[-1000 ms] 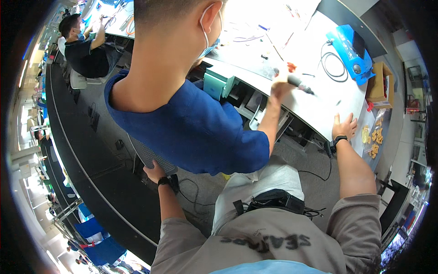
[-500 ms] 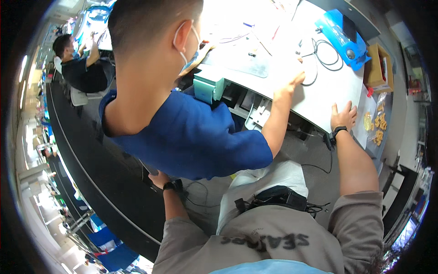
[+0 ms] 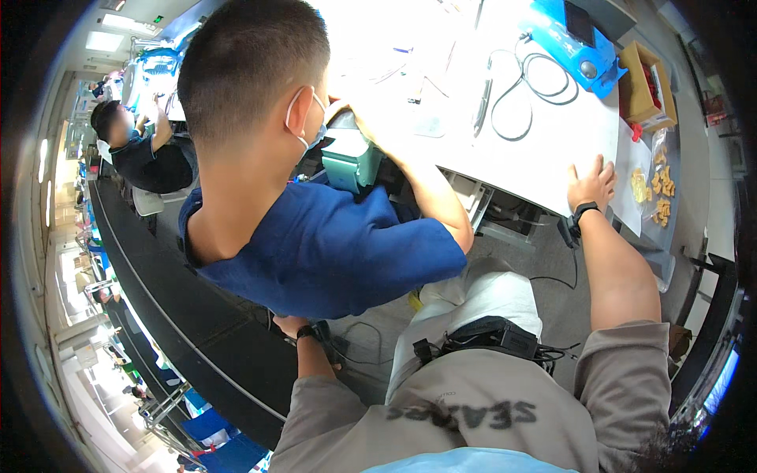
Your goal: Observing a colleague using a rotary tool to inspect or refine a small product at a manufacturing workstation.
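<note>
On the white table [image 3: 552, 158], one right hand [image 3: 591, 183] lies flat, grip wide, beside one black cable [image 3: 520, 94]; left hand's [image 3: 290, 325] grip unclear.

White table [image 3: 552, 150] smooth, matt; blue box [image 3: 579, 39] glossy plastic; carton [image 3: 646, 79] brown cardboard; shirt [image 3: 331, 244] blue cloth.

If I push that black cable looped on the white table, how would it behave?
The black cable lies in loose loops, so it probably flops and drags rather than sliding as one piece. It looks thin and light. One end seems to run toward the blue device, which may tug.
</note>
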`<state>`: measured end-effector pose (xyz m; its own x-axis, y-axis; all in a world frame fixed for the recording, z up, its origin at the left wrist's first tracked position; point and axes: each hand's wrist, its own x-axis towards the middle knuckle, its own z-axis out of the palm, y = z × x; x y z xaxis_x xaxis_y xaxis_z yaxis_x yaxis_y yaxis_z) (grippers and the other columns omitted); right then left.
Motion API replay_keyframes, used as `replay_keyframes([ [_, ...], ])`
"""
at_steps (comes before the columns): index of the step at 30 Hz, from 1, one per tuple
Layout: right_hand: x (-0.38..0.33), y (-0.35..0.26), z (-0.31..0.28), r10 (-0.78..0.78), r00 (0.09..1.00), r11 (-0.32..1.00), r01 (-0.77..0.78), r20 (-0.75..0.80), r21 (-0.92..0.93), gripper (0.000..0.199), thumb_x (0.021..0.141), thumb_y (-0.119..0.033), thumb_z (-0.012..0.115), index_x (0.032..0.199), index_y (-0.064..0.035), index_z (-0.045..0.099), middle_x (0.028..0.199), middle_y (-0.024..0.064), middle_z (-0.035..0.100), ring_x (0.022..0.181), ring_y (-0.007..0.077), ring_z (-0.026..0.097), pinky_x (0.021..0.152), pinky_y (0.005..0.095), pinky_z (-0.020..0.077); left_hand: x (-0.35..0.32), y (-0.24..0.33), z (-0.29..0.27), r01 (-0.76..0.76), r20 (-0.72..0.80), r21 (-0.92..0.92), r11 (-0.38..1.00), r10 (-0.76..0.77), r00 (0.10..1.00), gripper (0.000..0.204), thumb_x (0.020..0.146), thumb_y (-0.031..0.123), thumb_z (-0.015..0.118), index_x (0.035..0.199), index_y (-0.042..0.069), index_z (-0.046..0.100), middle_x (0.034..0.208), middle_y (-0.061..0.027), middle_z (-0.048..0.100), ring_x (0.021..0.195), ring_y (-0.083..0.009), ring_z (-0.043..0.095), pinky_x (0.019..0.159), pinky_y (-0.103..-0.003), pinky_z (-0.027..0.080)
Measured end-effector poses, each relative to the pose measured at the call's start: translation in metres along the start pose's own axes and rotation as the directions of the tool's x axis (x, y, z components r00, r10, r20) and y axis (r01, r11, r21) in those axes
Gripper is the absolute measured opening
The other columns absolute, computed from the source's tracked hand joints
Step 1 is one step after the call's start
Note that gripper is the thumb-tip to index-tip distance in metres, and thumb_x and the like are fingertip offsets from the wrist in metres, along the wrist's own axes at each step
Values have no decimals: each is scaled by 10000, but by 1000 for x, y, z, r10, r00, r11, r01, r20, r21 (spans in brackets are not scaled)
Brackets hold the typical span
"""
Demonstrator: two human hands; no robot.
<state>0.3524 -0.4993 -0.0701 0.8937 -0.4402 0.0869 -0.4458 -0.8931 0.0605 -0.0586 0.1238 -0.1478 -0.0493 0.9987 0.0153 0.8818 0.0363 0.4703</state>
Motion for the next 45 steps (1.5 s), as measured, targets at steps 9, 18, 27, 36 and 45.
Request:
replay_keyframes([
  [9,2,4,8,10,1000,1000,-11,-25,-22,818,877,-530,649,1524,-141,336,1559,173,292,1450,402,266,1116,568,312,1,1,5,-124,143,122,985,106,984,600,857,437,728,1210,-16,554,1174,-227,673,1045,-369,665,858,-457,521],
  [18,3,3,11,2,1000,1000,-3,-25,-11,828,871,-552,642,1527,-150,336,1565,167,290,1458,404,255,1119,576,304,17,-22,7,-19,107,-34,999,22,994,594,865,407,730,1212,-40,550,1181,-247,670,1035,-384,665,862,-456,522],
  [27,1,-2,-2,5,1000,1000,-4,7,-12,827,877,-552,634,1528,-145,328,1576,174,266,1464,410,240,1131,566,293,15,-24,7,-219,162,92,971,202,966,525,868,407,706,1127,-32,579,1104,-242,693,983,-388,675,816,-459,510],
  [36,0,0,2,19,1000,1000,-19,18,21,825,873,-551,636,1523,-140,340,1573,179,271,1463,417,236,1134,564,288,56,-67,31,70,106,-337,939,-36,994,537,841,420,720,1084,-35,570,1083,-264,686,982,-422,668,819,-473,504],
  [45,4,4,4,-49,998,999,50,-26,11,797,896,-537,633,1518,-125,352,1548,187,312,1443,414,283,1120,570,326,3,-17,-4,-21,115,-122,992,35,993,575,866,378,714,1216,-44,542,1176,-270,663,1060,-431,655,852,-477,522],
])
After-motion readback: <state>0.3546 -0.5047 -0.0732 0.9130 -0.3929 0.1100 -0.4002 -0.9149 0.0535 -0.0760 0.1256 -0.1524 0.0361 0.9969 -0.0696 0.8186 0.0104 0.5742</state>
